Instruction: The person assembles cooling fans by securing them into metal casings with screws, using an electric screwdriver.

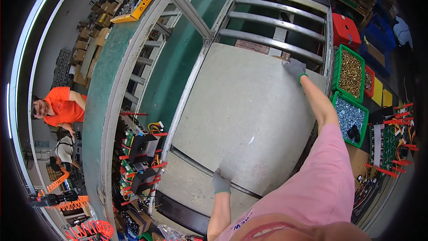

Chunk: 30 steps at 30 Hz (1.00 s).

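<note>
A large pale board (240, 116) with a scuffed surface lies across a roller conveyor in front of me. My right hand (295, 69), in a grey glove with a green cuff, grips the board's far right edge beside the bare rollers. At the near edge, my left hand (222, 183), gloved the same way, holds the board by its rim, next to the narrow gap before a second pale board (187, 180). The undersides of both hands' grips are hidden.
Metal rollers (276, 26) show beyond the board. Green bins of brass-coloured fasteners (351, 72) and silvery fasteners (350, 118) stand at right, near circuit boards (392, 140). More circuit boards (138, 160) stand at left. A co-worker in orange (64, 105) is beyond the green-topped line.
</note>
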Motion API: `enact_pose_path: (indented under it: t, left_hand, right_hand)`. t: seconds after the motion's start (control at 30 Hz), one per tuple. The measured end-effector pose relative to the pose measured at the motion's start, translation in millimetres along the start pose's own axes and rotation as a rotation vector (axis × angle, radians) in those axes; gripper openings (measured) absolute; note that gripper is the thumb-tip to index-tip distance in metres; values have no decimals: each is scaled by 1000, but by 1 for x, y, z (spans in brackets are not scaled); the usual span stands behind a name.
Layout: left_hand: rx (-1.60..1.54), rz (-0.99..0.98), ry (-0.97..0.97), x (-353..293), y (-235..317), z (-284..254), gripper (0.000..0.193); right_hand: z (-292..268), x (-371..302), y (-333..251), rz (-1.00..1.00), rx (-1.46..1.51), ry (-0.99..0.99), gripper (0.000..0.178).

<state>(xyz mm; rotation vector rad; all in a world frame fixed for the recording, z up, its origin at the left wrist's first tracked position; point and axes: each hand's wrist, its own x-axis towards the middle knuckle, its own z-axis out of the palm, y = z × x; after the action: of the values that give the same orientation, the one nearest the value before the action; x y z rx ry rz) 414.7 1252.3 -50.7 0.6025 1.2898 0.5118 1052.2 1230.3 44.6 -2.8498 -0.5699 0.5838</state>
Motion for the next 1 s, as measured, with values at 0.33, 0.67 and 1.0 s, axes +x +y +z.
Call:
enact_pose_path:
  t: [0.33, 0.67, 1.0]
  left_hand:
    - [280, 256, -38, -21, -9, -6, 36]
    - [118, 175, -159, -175, 87, 107, 38]
    - [-120, 98, -447, -230, 60, 115, 34]
  right_hand:
    - [-98, -91, -13, -152, -23, 231, 53]
    - [-241, -237, 89, -137, 93, 427, 60]
    - [-300, -421, 242, -133, 256, 675, 53]
